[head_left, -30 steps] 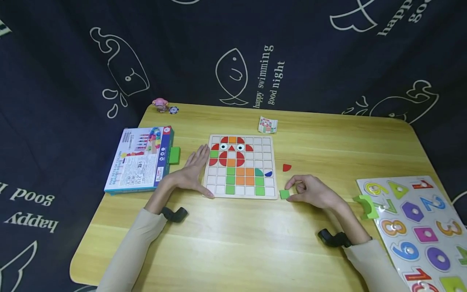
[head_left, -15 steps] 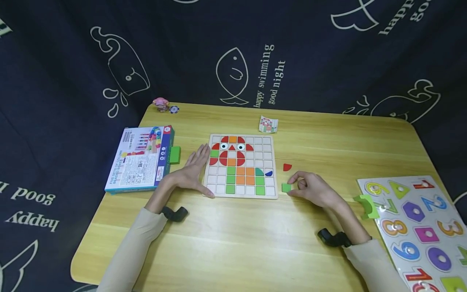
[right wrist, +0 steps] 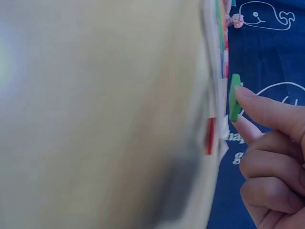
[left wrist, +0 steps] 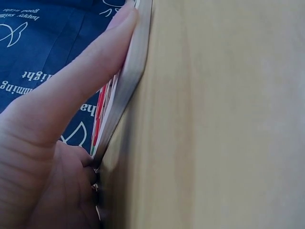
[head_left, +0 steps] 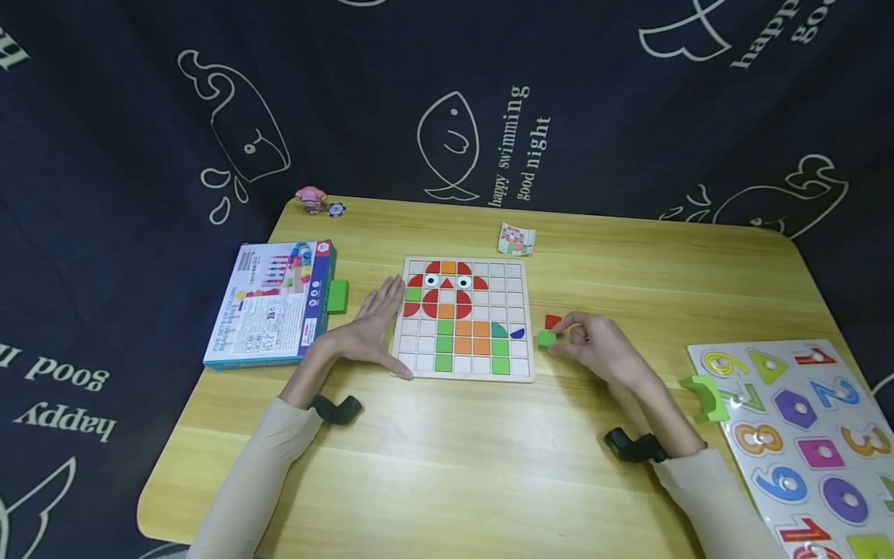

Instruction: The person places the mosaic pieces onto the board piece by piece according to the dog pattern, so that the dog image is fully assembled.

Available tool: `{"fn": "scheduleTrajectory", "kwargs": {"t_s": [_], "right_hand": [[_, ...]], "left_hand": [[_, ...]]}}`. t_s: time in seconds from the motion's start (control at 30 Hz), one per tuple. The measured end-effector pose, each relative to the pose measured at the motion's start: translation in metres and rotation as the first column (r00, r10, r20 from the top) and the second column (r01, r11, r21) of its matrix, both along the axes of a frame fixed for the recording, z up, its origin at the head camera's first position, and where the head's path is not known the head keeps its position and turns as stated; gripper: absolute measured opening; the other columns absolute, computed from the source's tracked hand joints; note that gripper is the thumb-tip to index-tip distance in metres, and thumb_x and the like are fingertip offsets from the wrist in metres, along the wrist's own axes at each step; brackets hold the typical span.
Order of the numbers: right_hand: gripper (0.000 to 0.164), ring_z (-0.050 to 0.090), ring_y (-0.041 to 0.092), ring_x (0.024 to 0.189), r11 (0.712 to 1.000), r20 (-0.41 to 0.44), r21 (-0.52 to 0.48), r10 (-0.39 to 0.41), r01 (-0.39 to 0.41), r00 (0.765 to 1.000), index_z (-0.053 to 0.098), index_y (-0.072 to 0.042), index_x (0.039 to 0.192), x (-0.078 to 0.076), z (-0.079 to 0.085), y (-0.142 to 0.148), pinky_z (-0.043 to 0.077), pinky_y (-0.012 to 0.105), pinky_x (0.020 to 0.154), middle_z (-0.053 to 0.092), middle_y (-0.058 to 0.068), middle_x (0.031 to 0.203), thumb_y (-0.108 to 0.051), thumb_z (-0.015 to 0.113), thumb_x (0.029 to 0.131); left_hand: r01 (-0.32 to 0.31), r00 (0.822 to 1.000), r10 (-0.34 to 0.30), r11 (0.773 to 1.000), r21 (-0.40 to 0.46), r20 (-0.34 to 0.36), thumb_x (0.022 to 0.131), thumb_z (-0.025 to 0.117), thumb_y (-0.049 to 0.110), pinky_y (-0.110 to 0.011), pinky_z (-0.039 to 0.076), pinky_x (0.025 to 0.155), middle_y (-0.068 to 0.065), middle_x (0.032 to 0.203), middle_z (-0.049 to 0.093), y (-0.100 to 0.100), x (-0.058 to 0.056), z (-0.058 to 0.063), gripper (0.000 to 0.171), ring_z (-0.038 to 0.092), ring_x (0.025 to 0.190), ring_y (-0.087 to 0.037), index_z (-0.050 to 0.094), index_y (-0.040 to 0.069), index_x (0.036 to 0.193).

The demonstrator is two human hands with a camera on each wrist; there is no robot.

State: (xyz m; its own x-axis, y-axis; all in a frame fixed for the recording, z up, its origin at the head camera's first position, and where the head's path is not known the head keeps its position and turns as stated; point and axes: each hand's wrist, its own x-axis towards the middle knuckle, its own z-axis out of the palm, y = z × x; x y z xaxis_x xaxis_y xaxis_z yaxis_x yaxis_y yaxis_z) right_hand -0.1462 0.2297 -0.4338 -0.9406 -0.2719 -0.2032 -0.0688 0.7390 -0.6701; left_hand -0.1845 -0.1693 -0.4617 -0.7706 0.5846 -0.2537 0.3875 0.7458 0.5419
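Between thumb and forefinger, my right hand [head_left: 597, 345] pinches a green square tile [head_left: 546, 338], held just right of the wooden grid board [head_left: 517, 291]; the right wrist view shows the tile [right wrist: 234, 98] lifted off the table. A red quarter-circle tile [head_left: 552, 321] lies by the fingertips, partly covered. My left hand [head_left: 366, 330] rests spread along the board's left edge, its thumb at the near left corner. On the board, red, orange and green tiles form a figure with two eye tiles. A blue tile [head_left: 518, 334] sits tilted in a square near the right edge.
A small pattern card [head_left: 517, 239] lies behind the board. At left are a bead-set box [head_left: 268, 303] and a green block [head_left: 337, 296]. A number puzzle board [head_left: 796, 435] with a green arch block [head_left: 705, 397] lies at right. A pink figurine [head_left: 310, 198] stands at the back left.
My right hand has raised the green tile off the table and moved it away from me, towards the red tile. The left hand has stayed at the board's edge.
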Motion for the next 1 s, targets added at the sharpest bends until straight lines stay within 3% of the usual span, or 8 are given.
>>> {"fn": "scheduleTrajectory", "kwargs": {"t_s": [0.2, 0.43, 0.73, 0.87, 1.0], "right_hand": [[0.026, 0.037, 0.014, 0.051, 1.000, -0.022, -0.013, -0.005, 0.005, 1.000, 0.066, -0.010, 0.105, -0.035, 0.015, -0.039, 0.034, 0.025, 0.048, 0.043, -0.001, 0.058, -0.025, 0.074, 0.085], [0.025, 0.041, 0.015, 0.052, 1.000, 0.005, 0.015, -0.003, 0.003, 1.000, 0.067, -0.006, 0.103, -0.070, 0.014, -0.086, 0.033, 0.025, 0.048, 0.046, 0.001, 0.059, -0.019, 0.076, 0.083], [0.023, 0.050, 0.019, 0.068, 0.989, -0.053, 0.141, 0.053, -0.045, 0.997, 0.067, -0.004, 0.103, -0.077, 0.010, -0.103, 0.037, 0.027, 0.055, 0.061, 0.007, 0.081, -0.016, 0.074, 0.084], [0.022, 0.048, 0.020, 0.067, 0.993, -0.076, 0.112, 0.052, -0.044, 0.996, 0.070, -0.006, 0.101, -0.080, 0.006, -0.103, 0.035, 0.028, 0.054, 0.060, 0.008, 0.079, -0.016, 0.076, 0.083], [0.019, 0.050, 0.015, 0.075, 0.999, -0.076, 0.046, 0.003, 0.001, 0.997, 0.077, -0.013, 0.096, -0.083, 0.001, -0.097, 0.035, 0.024, 0.062, 0.071, 0.007, 0.094, -0.019, 0.080, 0.078]], "left_hand": [[-0.007, 1.000, 0.007, 1.000, -0.010, -0.007, 0.054, 0.082, 0.068, -0.053, -0.008, 0.122, -0.012, 0.159, -0.027, -0.001, 0.000, 0.000, 0.154, -0.024, 0.148, -0.028, -0.020, 0.008, 0.152], [0.000, 1.000, 0.000, 1.000, 0.003, -0.011, 0.055, 0.081, 0.069, -0.053, -0.008, 0.122, -0.012, 0.159, -0.028, -0.001, 0.000, -0.001, 0.153, -0.024, 0.148, -0.028, -0.020, 0.008, 0.152], [-0.008, 1.000, 0.008, 1.000, 0.005, -0.009, 0.053, 0.081, 0.071, -0.052, -0.008, 0.122, -0.011, 0.159, -0.028, 0.000, 0.001, -0.001, 0.154, -0.025, 0.148, -0.027, -0.020, 0.009, 0.152], [-0.007, 1.000, 0.007, 1.000, 0.000, -0.013, 0.053, 0.080, 0.071, -0.052, -0.008, 0.122, -0.012, 0.159, -0.028, -0.001, 0.000, -0.002, 0.154, -0.024, 0.148, -0.028, -0.019, 0.008, 0.152], [-0.004, 1.000, 0.004, 1.000, -0.001, -0.012, 0.053, 0.081, 0.071, -0.052, -0.008, 0.122, -0.012, 0.159, -0.028, 0.000, 0.000, -0.002, 0.154, -0.024, 0.148, -0.027, -0.019, 0.008, 0.152]]}}
